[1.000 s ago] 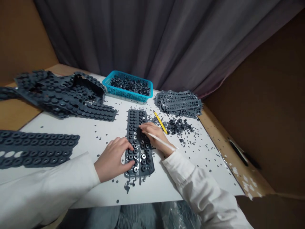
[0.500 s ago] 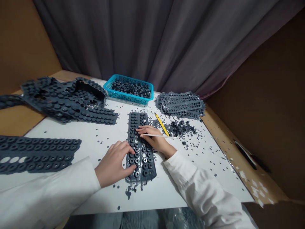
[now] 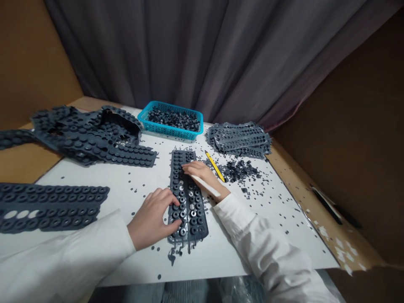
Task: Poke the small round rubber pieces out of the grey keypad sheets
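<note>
My left hand (image 3: pixel 153 219) was wide open between thumb and finger, and these touched the left side of the dark studded strip (image 3: pixel 187 210). This strip lay on the white bench (image 3: pixel 221 254), its near end close to the middle of the front edge. My right hand (image 3: pixel 203 173) held a white stick (image 3: pixel 206 186) in a narrow grip, over the strip's right side. The blue basket (image 3: pixel 170 131) stood at the back edge.

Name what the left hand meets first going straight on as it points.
The left hand would likely meet the raised rings on the dark strip, though depth is unclear.
</note>
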Available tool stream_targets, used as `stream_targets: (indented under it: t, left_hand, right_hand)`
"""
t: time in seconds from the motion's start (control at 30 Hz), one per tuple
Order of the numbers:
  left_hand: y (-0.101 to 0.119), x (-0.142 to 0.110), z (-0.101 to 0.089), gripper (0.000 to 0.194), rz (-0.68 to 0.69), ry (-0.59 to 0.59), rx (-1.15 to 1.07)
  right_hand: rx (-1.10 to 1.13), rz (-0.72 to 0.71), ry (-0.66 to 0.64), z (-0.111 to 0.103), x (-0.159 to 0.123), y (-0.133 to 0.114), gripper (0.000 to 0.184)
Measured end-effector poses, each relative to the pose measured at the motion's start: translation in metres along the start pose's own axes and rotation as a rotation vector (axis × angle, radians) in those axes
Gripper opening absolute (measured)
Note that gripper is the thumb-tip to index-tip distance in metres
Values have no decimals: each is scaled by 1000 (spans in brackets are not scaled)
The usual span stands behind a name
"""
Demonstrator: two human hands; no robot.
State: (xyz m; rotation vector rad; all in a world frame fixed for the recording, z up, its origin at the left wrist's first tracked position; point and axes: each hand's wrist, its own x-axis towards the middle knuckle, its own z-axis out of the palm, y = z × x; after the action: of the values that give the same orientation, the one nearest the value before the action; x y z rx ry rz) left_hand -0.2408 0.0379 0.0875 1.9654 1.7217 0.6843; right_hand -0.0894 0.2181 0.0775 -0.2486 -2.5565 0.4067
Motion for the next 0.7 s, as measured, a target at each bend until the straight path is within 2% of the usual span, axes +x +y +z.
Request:
stream_targets:
  t: [0.13, 0.3, 0.43, 0.63, 0.7]
  left_hand:
    - [-1, 0, 0, 16, 10, 4, -5]
    - [-1, -1, 1, 16, 4, 4, -11]
    - [-2, 0, 2, 16, 4, 11, -27]
    - [0, 0, 1, 17, -20, -12, -18]
    - [0, 0, 1, 17, -20, -16, -13]
  right_hand:
    - [174, 113, 128, -1, 0, -1, 17]
    - [345, 126, 116, 2, -6, -3, 14]
    - [302, 130, 96, 3, -6, -3, 14]
    - [87, 17, 49, 5, -3, 6, 21]
    - [33, 25, 66, 4, -2, 10, 23]
